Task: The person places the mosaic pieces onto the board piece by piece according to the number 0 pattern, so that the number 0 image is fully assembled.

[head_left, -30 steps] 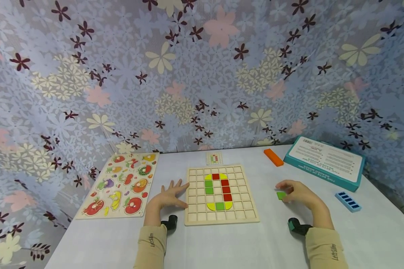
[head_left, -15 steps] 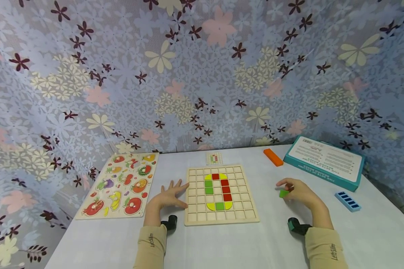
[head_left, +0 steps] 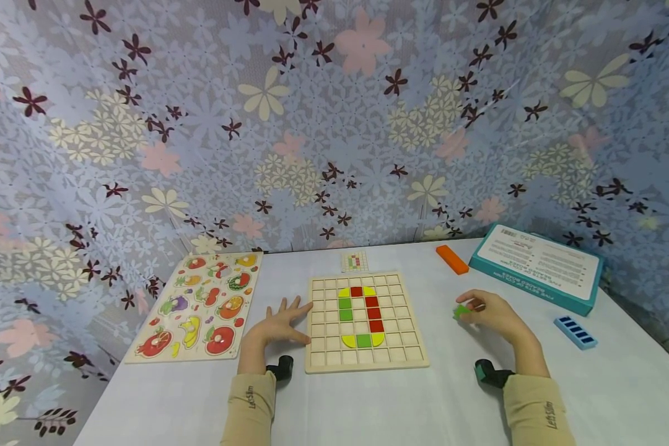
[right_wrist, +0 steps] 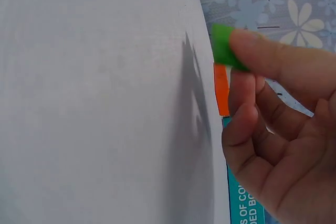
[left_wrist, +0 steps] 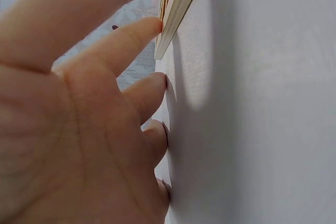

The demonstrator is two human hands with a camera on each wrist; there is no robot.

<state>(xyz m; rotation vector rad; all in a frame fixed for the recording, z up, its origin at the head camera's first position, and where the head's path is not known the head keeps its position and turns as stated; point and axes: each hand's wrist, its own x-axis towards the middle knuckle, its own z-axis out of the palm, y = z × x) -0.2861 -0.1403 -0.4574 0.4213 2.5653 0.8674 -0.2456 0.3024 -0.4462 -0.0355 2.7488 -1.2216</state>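
Note:
A wooden grid board [head_left: 408, 356] lies in the middle of the white table, with yellow, red and green tiles set in a loop shape. My left hand [head_left: 281, 325] rests flat on the table with spread fingers [left_wrist: 142, 90] against the board's left edge [left_wrist: 176, 17]. My right hand [head_left: 487, 313] is raised a little above the table to the right of the board and pinches a small green tile [head_left: 461, 311], seen at the fingertips [right_wrist: 224, 45] in the right wrist view.
A fruit peg puzzle [head_left: 201, 303] lies at the left. Behind the board sits a small pattern card [head_left: 354, 261]. An orange block [head_left: 452, 259], a teal box [head_left: 541, 266] and a blue tile tray [head_left: 575, 332] lie at the right. A floral cloth hangs behind.
My right hand has lifted the green tile off the table and carried it slightly left and up. The left hand has stayed in place.

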